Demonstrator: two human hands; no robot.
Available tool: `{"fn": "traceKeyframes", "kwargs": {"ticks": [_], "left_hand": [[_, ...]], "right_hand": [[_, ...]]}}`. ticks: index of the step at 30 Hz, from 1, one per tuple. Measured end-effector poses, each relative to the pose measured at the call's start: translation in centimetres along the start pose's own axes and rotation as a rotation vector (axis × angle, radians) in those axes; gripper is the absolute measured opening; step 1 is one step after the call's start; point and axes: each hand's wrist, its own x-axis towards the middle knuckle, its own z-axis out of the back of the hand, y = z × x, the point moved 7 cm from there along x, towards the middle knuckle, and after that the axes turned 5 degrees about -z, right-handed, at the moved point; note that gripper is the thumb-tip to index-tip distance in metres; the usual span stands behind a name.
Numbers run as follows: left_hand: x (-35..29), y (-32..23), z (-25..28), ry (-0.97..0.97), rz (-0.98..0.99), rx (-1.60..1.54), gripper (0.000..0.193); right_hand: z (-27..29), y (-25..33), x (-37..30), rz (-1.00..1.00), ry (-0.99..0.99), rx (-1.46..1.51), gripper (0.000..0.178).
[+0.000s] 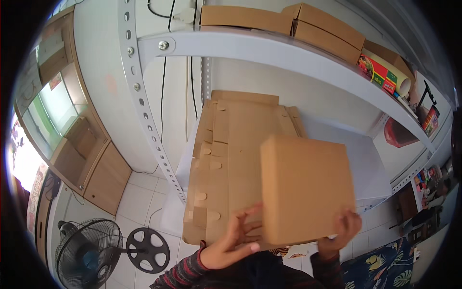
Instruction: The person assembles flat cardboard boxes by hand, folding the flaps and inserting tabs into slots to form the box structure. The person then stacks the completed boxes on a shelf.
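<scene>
A folded square brown cardboard box (308, 190) is held up in front of me over a white shelf (361, 159). My left hand (236, 238) grips its lower left edge, fingers spread along the side. My right hand (344, 231) grips its lower right corner. Under and behind the box lies a stack of flat unfolded cardboard blanks (231, 154) on the shelf, reaching from the back wall to the front edge.
A grey perforated shelf upright (144, 101) stands at the left. The upper shelf (288, 53) carries flat brown boxes (245, 17) and a red and green roll box (382, 74). A black floor fan (89, 253) stands at lower left on white tiles.
</scene>
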Motion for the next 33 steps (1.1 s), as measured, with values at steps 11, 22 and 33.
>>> {"fn": "traceKeyframes", "kwargs": {"ticks": [11, 22, 33], "left_hand": [[-1.9, -5.5, 8.6, -0.130, -0.039, 0.798, 0.040], [-4.3, -3.6, 9.6, -0.100, -0.108, 1.076, 0.038], [-5.1, -3.0, 10.7, -0.226, -0.104, 0.956, 0.036]], "right_hand": [[15.9, -7.6, 8.2, 0.034, -0.532, -0.208, 0.048], [4.3, -1.0, 33.6, 0.306, -0.443, 0.038, 0.061], [-10.0, 8.8, 47.0, 0.515, -0.316, 0.058, 0.056]]}}
